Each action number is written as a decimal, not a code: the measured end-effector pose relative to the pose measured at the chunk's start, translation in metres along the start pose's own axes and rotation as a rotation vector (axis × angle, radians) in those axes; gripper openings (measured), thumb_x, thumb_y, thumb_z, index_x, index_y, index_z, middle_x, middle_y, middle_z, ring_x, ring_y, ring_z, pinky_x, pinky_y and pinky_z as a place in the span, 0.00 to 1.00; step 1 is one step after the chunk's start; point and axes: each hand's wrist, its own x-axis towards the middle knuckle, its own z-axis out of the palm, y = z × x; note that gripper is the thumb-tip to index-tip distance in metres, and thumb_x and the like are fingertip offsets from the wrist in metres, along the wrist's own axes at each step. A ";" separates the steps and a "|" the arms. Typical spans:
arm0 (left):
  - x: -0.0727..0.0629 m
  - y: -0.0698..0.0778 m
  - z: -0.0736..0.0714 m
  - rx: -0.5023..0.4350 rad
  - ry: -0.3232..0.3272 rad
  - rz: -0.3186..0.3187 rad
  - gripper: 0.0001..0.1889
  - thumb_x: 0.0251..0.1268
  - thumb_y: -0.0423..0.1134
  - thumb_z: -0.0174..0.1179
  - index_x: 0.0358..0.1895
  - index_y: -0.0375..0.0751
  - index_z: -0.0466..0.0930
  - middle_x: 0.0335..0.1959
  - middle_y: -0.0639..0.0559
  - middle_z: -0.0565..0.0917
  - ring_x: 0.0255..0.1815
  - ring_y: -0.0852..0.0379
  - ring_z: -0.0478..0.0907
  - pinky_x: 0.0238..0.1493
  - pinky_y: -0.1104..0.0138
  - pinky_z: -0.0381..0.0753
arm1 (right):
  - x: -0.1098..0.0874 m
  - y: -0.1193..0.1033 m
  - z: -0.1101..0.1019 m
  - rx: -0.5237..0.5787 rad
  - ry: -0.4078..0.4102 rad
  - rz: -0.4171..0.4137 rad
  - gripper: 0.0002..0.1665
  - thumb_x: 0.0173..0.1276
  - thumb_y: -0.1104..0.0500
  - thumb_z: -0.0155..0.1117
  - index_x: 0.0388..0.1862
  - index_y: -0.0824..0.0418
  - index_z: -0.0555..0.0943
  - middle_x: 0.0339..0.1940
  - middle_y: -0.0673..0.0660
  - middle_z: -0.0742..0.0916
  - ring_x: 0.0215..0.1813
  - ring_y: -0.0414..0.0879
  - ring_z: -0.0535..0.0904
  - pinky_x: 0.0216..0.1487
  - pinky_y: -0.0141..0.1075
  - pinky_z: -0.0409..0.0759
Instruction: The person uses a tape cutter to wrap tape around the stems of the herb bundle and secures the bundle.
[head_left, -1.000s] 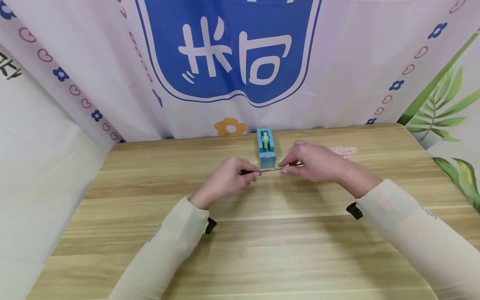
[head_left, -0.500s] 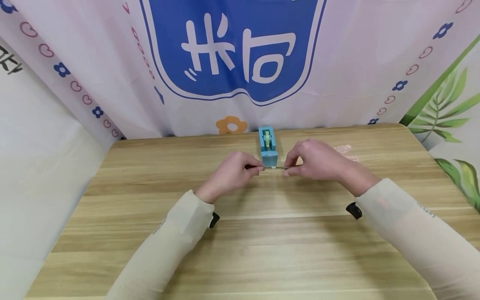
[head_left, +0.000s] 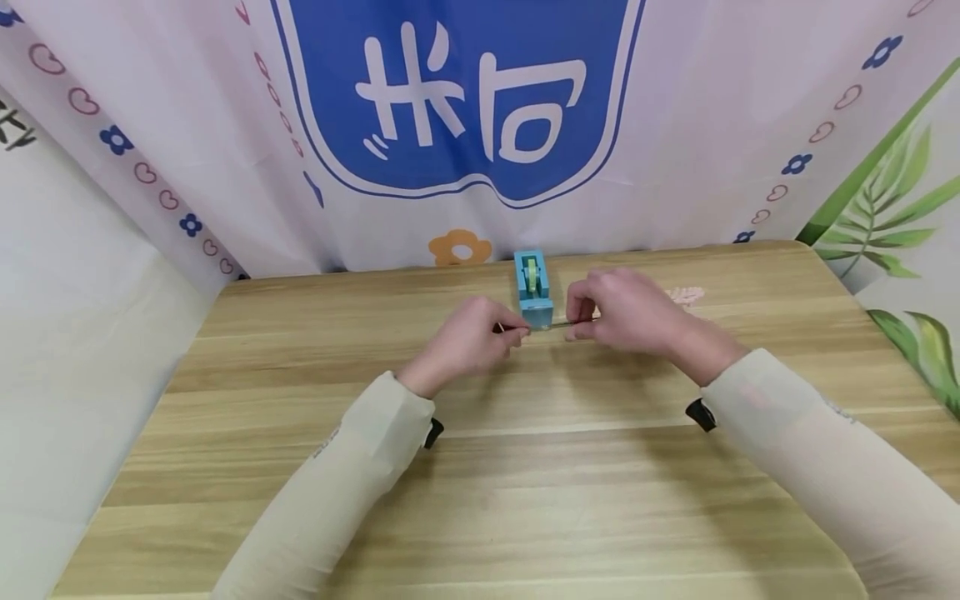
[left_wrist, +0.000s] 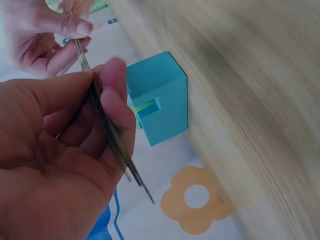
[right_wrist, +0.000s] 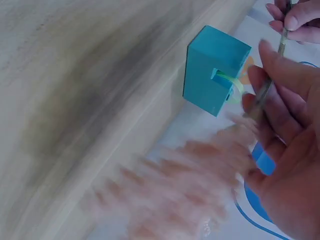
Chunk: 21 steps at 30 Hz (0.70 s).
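Several thin dark stems form a bundle held sideways above the table by both hands. My left hand pinches it between thumb and fingers, the bare stem ends poking out below in the left wrist view. My right hand pinches the bundle closer to the fluffy pink flower heads, which look blurred in the right wrist view. In the head view the right hand partly covers those heads. A short stretch of stem shows between the hands, directly in front of a blue tape dispenser with a greenish tape roll.
The dispenser stands close to the back edge of the wooden table. Behind that edge hangs a printed curtain with a blue emblem and an orange flower. A leaf-patterned cloth hangs at the right.
My left hand has shifted a little to the right, towards the right hand. The pink heads show a different outline, less of them visible beyond the right hand. Both hands keep their pinch.
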 end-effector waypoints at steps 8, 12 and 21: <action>0.001 -0.003 0.000 0.007 0.050 -0.010 0.10 0.78 0.35 0.65 0.52 0.36 0.93 0.47 0.45 0.94 0.35 0.58 0.86 0.40 0.69 0.84 | 0.003 0.002 0.004 0.001 0.018 -0.085 0.03 0.69 0.57 0.79 0.37 0.56 0.96 0.30 0.48 0.89 0.41 0.49 0.80 0.45 0.44 0.78; 0.005 -0.002 0.000 0.028 -0.003 0.001 0.12 0.80 0.36 0.63 0.53 0.35 0.93 0.46 0.44 0.93 0.34 0.59 0.79 0.37 0.70 0.79 | 0.005 0.001 0.006 -0.053 0.062 -0.018 0.03 0.63 0.55 0.84 0.33 0.52 0.96 0.37 0.50 0.92 0.49 0.53 0.85 0.51 0.49 0.84; 0.005 -0.005 0.001 -0.025 0.070 -0.026 0.09 0.77 0.31 0.66 0.51 0.35 0.93 0.45 0.44 0.93 0.32 0.59 0.85 0.36 0.70 0.84 | 0.010 0.003 0.001 0.136 -0.094 0.051 0.03 0.71 0.58 0.78 0.38 0.56 0.92 0.39 0.50 0.94 0.45 0.47 0.87 0.53 0.48 0.85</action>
